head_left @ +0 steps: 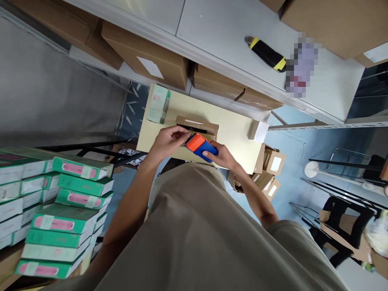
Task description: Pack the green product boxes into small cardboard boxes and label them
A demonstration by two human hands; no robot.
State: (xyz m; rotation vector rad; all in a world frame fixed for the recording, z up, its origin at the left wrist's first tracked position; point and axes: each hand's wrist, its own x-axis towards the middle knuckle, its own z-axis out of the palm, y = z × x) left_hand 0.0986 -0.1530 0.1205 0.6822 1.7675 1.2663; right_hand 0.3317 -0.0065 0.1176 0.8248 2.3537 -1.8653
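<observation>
A hair clipper (pixel 206 151) with a blue body and an orange toothed head is held in front of my shirt. My right hand (pixel 222 155) wraps its blue end, thumb on top. My left hand (pixel 169 141) is at the toothed end, thumb and fingers pinched together; whether they grip the clipper's edge or something small is hard to see. Behind the hands, an open cardboard box (pixel 198 121) with a dark inside sits on the pale yellow table (pixel 233 121), partly hidden by the hands and clipper.
A green and white box (pixel 158 103) and a white box (pixel 258 131) stand on the table. The shelf (pixel 224 36) above bears a black and yellow utility knife (pixel 266 53). Stacked green boxes (pixel 63 224) are at left; cardboard boxes (pixel 266 173) lie on the floor at right.
</observation>
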